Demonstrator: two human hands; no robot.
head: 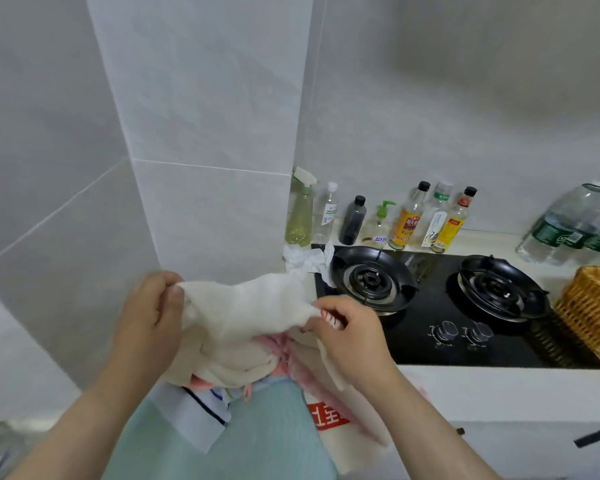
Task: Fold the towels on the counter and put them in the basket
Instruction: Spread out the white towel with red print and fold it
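Hands first: our left hand [153, 317] pinches one top corner of the cream towel [246, 306], thumb over fingers. Our right hand [350, 334] pinches the opposite corner, fingers curled. We hold the cream towel stretched between them just left of the stove [430, 353]. Its top edge runs left-right, roughly parallel to the stove's front edge. The rest sags onto the towel pile [284, 355], also left of the stove. We judge this as the start of a fold. The next move likely brings the two corners together, so the axis between our hands is what counts. The basket [596, 306] sits at the stove's far right, well apart from the cream towel and on the right hand's side, so that hand is nearer for the drop-off. A row of bottles [409, 220] stands behind the stove.
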